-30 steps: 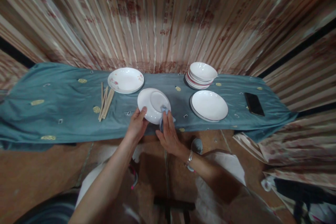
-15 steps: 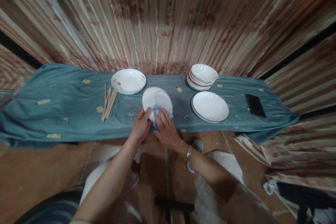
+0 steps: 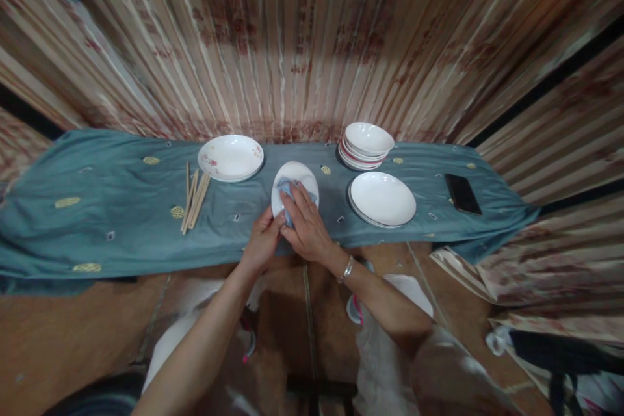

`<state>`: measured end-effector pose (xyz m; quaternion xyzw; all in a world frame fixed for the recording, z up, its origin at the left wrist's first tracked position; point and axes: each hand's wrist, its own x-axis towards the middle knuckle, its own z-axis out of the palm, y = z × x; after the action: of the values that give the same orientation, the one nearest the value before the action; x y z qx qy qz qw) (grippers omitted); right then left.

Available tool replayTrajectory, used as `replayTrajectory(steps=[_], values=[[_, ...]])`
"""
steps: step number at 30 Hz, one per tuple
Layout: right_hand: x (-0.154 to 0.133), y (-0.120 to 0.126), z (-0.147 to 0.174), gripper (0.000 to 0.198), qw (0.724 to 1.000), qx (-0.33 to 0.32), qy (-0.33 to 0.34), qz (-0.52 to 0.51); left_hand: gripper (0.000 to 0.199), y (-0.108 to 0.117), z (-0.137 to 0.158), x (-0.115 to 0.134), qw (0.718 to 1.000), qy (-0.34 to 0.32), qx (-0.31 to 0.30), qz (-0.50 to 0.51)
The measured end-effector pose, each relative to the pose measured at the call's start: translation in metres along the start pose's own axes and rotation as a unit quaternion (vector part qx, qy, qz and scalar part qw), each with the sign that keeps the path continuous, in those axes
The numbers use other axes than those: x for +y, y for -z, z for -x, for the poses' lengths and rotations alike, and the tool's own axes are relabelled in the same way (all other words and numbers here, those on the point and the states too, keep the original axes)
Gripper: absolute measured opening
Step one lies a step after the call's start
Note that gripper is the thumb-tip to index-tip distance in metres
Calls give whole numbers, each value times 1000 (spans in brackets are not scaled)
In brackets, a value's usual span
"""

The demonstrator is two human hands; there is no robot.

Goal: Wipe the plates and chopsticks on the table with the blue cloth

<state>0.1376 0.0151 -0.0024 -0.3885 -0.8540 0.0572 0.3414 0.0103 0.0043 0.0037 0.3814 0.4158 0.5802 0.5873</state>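
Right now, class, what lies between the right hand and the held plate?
A blue cloth: the head view shows the right hand holding it against the plate.

Both arms are stretched forward here, and the hands are brought together at the centre! The bare left forearm (image 3: 209,331) is angled inward; the bare left hand (image 3: 262,242) is curled, its thumb laid uppermost. Opposite, the bare right forearm (image 3: 383,305) is slanted in, and the bare right hand (image 3: 307,224) is held palm down, its fingers extended close together beside the left thumb.
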Motion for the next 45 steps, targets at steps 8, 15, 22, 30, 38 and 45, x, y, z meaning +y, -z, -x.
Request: replayTrajectory(steps=[8,15,22,30,38,45], values=[[10,17,-24,57,998,66,-10,2,38,-2,4,-1,997,2,-50,-54],[24,15,-32,54,988,135,-58,-37,35,-1,5,-1,993,-20,-54,-102],[45,4,-33,56,974,165,-125,-88,39,1,4,-5,989,-36,-70,-126],[62,-11,-28,57,951,205,-170,-158,40,2,2,-8,990,-29,-72,-118],[66,-21,-21,63,934,200,-230,-184,43,-1,2,-5,997,-1,-40,-61],[63,-35,-10,67,919,186,-278,-208,48,-5,3,4,999,34,-14,14]])
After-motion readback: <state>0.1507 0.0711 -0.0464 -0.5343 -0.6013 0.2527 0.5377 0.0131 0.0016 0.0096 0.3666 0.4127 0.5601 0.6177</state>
